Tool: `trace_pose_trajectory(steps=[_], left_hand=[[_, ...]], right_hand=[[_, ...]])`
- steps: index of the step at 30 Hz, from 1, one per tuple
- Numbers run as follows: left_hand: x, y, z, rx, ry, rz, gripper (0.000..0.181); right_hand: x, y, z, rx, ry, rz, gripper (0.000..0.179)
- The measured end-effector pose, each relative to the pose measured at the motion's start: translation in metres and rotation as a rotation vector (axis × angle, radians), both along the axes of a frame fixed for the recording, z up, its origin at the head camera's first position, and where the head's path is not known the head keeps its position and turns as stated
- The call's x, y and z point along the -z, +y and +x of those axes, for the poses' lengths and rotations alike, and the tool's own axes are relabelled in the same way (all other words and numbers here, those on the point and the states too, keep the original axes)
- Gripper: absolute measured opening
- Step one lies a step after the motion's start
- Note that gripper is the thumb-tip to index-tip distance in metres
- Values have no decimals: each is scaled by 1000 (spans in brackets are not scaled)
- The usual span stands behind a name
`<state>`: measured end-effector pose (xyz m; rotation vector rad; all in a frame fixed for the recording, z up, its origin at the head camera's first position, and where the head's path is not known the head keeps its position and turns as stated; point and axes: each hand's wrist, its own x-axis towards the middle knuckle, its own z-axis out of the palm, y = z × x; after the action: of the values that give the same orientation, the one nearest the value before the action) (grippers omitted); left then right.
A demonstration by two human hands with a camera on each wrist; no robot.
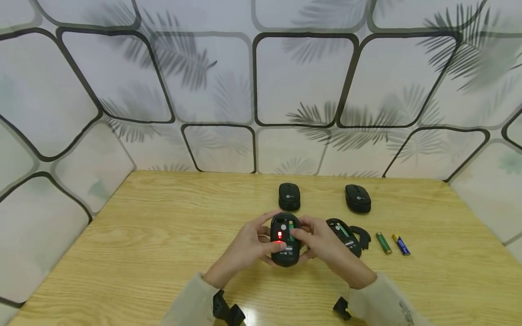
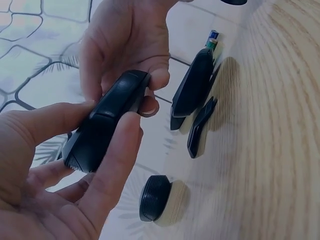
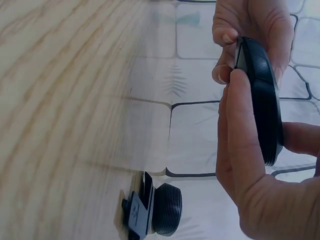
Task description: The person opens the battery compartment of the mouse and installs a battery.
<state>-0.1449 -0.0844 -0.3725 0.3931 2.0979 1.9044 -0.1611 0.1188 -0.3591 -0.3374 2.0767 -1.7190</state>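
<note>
Both hands hold a black computer mouse (image 1: 285,257) over the table, its underside facing up. A green battery (image 1: 291,224) sits in its uncovered slot, and a red light (image 1: 279,234) glows beside it. My left hand (image 1: 246,242) grips the left side, thumb across the underside. From the right, my right hand (image 1: 324,237) grips the other edge, its thumb at the battery. The left wrist view shows the mouse (image 2: 112,107) from its side, between both hands; in the right wrist view the mouse (image 3: 262,90) is nearly edge-on.
Beside the right hand lies an overturned mouse (image 1: 354,247) with a battery in its slot, and a black cover (image 1: 364,237) next to it. Farther right are a green battery (image 1: 383,243) and a blue battery (image 1: 403,246). Two upright mice (image 1: 289,197) (image 1: 358,198) stand at the back.
</note>
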Motion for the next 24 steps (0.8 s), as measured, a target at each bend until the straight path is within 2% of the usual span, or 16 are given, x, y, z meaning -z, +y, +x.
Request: trace_pose_trajectory(steps=[3,7,10,14,18,24], left_hand=[[0,-2,-1,-5,11,-21,73],[2,-3,-2,-52,24,-83,73],[4,-3,-2,-89,24,-129,74],[8,-1,-2,-107,2,-161,75],[12,-1,-2,-99,-29,-170,75],[20,-7,-6,-37,-114,-109,75]], right_hand=[[1,0,-1,-3,-18,-13,37],[4,-1,1,2,-26,-35,38],[7,-1,2,-6,-18,-32,38],[11,0,0,-32,-15,-17,44],[14,0,-1,-70,-24,1,49],[16,2,-4,-115,-54,31,42]])
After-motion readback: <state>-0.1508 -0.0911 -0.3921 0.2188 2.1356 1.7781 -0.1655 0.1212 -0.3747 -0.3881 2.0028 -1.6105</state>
